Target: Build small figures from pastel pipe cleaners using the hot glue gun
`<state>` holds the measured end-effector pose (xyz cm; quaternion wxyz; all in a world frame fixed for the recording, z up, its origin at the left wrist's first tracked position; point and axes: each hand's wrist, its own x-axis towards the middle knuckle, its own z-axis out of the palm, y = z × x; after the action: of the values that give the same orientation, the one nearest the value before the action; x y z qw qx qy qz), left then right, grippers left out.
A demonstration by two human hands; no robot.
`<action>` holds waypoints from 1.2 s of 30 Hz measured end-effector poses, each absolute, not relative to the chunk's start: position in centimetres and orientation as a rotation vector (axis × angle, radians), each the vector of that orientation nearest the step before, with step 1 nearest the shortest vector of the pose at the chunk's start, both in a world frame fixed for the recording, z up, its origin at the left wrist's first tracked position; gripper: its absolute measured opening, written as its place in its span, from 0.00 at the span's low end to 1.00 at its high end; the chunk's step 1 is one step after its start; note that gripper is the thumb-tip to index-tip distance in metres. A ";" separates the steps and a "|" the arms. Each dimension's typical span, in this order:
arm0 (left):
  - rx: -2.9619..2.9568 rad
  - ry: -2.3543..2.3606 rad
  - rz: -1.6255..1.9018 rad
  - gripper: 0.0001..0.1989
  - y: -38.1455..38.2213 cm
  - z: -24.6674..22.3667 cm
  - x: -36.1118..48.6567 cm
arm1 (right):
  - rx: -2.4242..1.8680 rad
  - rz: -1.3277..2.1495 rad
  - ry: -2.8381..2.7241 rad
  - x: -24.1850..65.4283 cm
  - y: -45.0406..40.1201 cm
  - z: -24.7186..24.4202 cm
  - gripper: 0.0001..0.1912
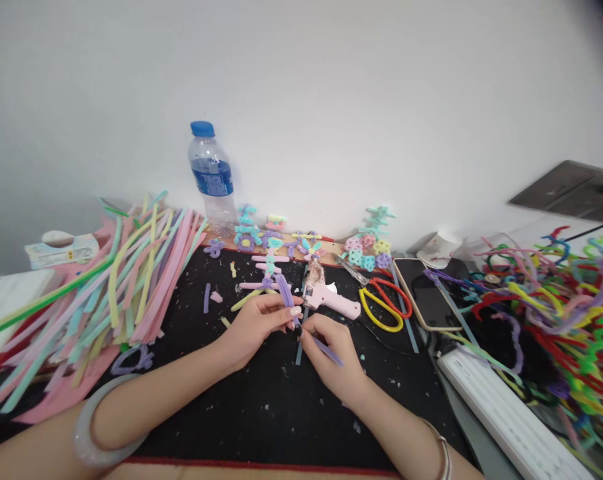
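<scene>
Purple pipe cleaners (pixel 284 291) are pinched between the fingers of my left hand (pixel 266 325), their upper ends sticking up past the fingertips. My right hand (pixel 334 352) meets it just to the right, thumb and finger closed on the lower part of the same purple pipe cleaners, and one tail runs out over the hand. Behind them lies a pink hot glue gun (pixel 334 300) with a stained nozzle end. Left of it sits a pink, mint and purple pipe-cleaner piece (pixel 268 265), partly covered by the purple strands.
Scissors (pixel 381 303) with red and yellow handles lie right of the glue gun, beside a phone (pixel 431 297). A big pastel pipe-cleaner pile (pixel 146 267) is at left, a bottle (pixel 214 177) behind. A power strip (pixel 501 400) and bright tangled pipe cleaners (pixel 571 333) are at right.
</scene>
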<state>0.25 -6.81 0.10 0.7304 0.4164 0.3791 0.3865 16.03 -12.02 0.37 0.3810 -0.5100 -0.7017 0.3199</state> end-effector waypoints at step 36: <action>1.077 0.353 0.149 0.50 -7.1 1.1 -0.9 | -1.083 1.341 -1.588 16.8 -11.7 0.9 0.20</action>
<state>-0.89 -7.06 1.10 0.8409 0.5099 0.1672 0.0705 16.83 -11.72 0.85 0.3885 -0.4259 -0.6242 0.5272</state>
